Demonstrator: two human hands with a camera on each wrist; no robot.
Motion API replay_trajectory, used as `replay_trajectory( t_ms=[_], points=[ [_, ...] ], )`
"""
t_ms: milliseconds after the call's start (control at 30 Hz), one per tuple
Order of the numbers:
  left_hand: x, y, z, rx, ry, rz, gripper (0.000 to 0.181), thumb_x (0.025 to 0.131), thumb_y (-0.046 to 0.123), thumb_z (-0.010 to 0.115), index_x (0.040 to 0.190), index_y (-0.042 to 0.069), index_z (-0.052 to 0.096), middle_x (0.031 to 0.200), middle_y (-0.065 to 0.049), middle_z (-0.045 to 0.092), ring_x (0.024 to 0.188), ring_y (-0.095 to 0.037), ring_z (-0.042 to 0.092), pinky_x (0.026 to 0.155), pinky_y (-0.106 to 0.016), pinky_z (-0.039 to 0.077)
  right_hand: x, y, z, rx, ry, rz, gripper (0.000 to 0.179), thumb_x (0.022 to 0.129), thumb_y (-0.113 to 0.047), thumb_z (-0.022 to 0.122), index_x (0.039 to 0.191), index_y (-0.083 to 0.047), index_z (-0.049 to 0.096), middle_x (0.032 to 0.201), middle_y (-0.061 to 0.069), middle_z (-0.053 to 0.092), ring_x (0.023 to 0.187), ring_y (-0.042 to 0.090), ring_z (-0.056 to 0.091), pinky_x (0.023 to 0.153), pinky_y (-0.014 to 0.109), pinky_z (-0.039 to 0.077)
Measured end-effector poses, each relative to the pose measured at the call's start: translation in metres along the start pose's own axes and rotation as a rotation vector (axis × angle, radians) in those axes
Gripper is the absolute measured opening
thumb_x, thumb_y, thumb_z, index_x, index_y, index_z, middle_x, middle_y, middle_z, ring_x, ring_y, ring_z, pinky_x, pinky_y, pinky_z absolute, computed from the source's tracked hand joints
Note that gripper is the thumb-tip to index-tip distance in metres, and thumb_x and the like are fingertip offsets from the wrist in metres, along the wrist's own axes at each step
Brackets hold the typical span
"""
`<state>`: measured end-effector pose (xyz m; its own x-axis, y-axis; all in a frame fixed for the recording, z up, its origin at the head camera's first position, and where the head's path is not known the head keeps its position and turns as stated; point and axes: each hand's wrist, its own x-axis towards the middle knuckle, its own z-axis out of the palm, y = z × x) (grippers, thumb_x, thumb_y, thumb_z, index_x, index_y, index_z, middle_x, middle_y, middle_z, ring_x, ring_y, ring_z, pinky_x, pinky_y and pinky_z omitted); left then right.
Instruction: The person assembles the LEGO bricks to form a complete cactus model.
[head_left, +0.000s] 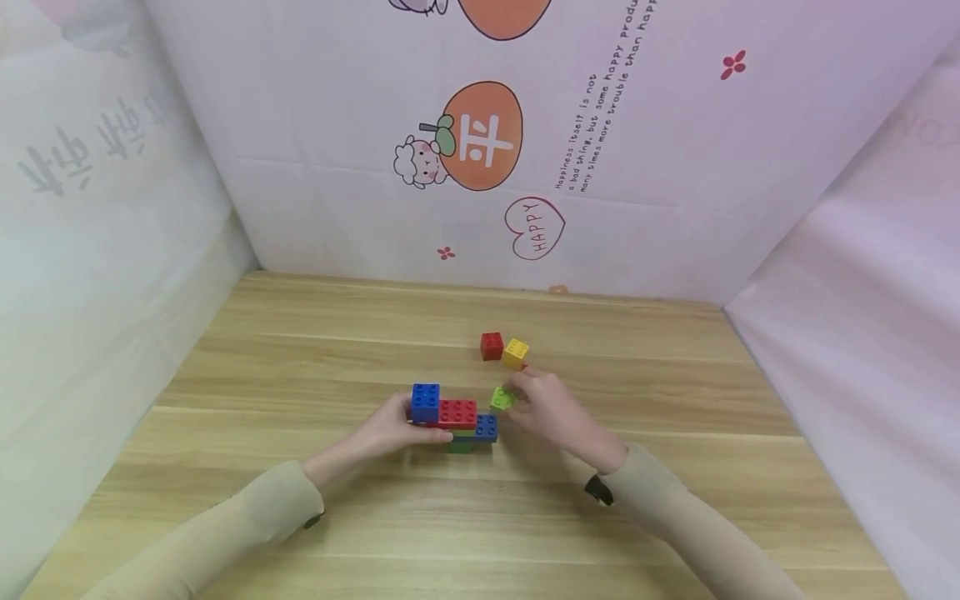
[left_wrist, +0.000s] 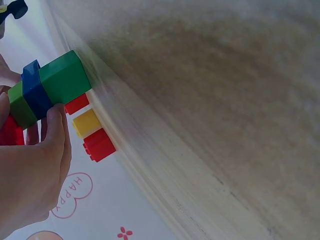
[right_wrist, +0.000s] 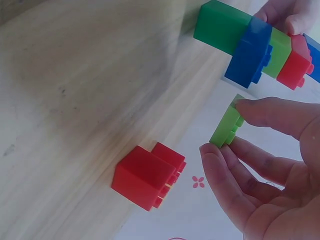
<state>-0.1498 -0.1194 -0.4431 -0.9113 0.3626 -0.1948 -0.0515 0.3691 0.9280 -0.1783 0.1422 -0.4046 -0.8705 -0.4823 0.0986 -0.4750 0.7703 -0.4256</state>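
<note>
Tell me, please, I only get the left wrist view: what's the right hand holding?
Observer: The right hand pinches a light green building brick.
Operator: Ooh! I see a red brick in the brick stack that the left hand holds. Is anything on top of it?
Observer: Yes, the head view shows a blue brick at its left end.
Operator: How many bumps are on top of that one?
Observer: Four, in two rows of two.
</note>
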Motion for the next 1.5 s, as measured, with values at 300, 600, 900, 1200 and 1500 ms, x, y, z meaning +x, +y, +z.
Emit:
replay_trajectory(
  t_ms=[300, 600, 900, 1200, 1500],
  points=[
    [0.0, 0.0, -0.001, -0.001, -0.009, 0.013, 0.055, 0.082, 0.032, 0.081, 0.126, 0.007, 0.061, 0.125, -0.011, 0.069, 0.118, -0.027, 0.064, 0.107, -0.05, 0.049, -0.005, -0.003, -0.005, -0.01, 0.024, -0.042, 0.027, 0.078, -0.006, 0.08, 0.103, -0.003, 0.07, 0.095, 0.008, 0.07, 0.087, 0.023, 0.068, 0.074, 0.027, 0.06],
    [0.0, 0.001, -0.001, 0.011, 0.005, 0.001, 0.056, 0.082, 0.033, 0.081, 0.127, 0.007, 0.061, 0.125, -0.011, 0.069, 0.119, -0.027, 0.063, 0.108, -0.05, 0.048, -0.013, -0.01, -0.01, -0.027, 0.024, -0.073, 0.029, 0.078, -0.009, 0.083, 0.104, -0.005, 0.072, 0.094, 0.006, 0.071, 0.085, 0.02, 0.068, 0.072, 0.024, 0.059],
    [-0.001, 0.001, -0.001, 0.001, -0.004, 0.008, 0.055, 0.082, 0.032, 0.081, 0.126, 0.006, 0.062, 0.124, -0.012, 0.069, 0.118, -0.028, 0.064, 0.107, -0.05, 0.048, -0.02, -0.015, -0.01, -0.04, -0.007, -0.125, 0.029, 0.078, -0.01, 0.082, 0.105, -0.006, 0.072, 0.094, 0.005, 0.071, 0.084, 0.019, 0.068, 0.07, 0.021, 0.058],
    [0.001, 0.0, -0.001, 0.004, -0.006, 0.015, 0.053, 0.081, 0.032, 0.082, 0.124, 0.006, 0.063, 0.123, -0.012, 0.07, 0.117, -0.027, 0.065, 0.107, -0.05, 0.049, -0.023, -0.015, -0.01, -0.047, -0.051, -0.159, 0.03, 0.08, -0.01, 0.081, 0.108, -0.007, 0.073, 0.098, 0.006, 0.071, 0.087, 0.018, 0.069, 0.072, 0.021, 0.059],
    [0.0, 0.0, 0.001, -0.002, 0.009, 0.013, 0.051, 0.081, 0.031, 0.082, 0.122, 0.006, 0.064, 0.12, -0.011, 0.072, 0.114, -0.026, 0.066, 0.107, -0.049, 0.049, -0.022, -0.013, -0.01, -0.049, -0.089, -0.193, 0.03, 0.081, -0.011, 0.08, 0.111, -0.008, 0.073, 0.108, 0.01, 0.073, 0.089, 0.018, 0.072, 0.075, 0.025, 0.062]
  ],
)
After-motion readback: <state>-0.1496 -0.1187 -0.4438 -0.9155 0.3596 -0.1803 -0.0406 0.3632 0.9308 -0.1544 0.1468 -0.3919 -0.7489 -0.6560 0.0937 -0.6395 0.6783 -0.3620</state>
